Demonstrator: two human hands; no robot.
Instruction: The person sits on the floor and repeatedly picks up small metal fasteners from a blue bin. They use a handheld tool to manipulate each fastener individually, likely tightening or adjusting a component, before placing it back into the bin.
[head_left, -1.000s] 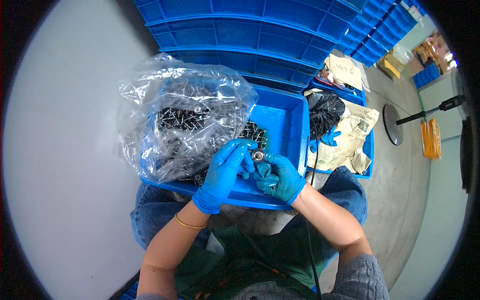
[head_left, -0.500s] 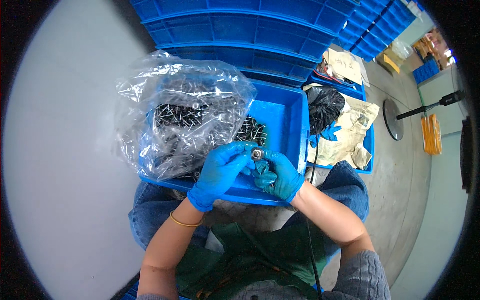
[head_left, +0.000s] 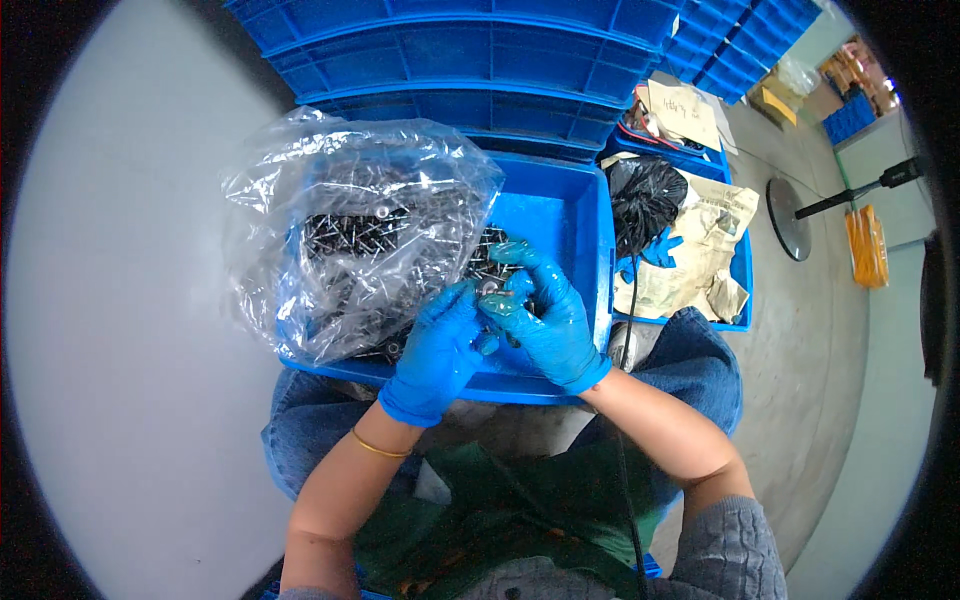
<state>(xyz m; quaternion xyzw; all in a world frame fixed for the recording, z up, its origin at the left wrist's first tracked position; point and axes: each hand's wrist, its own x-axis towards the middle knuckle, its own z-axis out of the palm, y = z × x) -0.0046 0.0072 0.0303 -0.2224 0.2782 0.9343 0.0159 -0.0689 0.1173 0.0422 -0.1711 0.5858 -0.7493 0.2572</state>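
Both my hands wear blue gloves and meet over the near side of a blue plastic bin (head_left: 540,392). My left hand (head_left: 432,350) is closed, its fingertips pinching a small round metal part (head_left: 489,286) with a dark rim. From the other side my right hand (head_left: 552,318) closes on the same part, its index finger arched above it. The fingers partly cover the part. Behind them lies a heap of small dark metal pins (head_left: 492,245). To the left, a clear plastic bag (head_left: 400,275) in the bin holds many more of these pins.
Stacked blue crates (head_left: 450,55) rise behind the bin. At right, another blue bin holds brown paper (head_left: 700,265), a black plastic bag (head_left: 645,205) and a blue glove (head_left: 660,250). A black cable (head_left: 627,440) hangs beside my right forearm. A round-based stand (head_left: 789,220) is on the floor.
My right hand has moved up and turned, its index finger now arching over the part. The part has shifted slightly left and up between the hands. The view has shifted a little.
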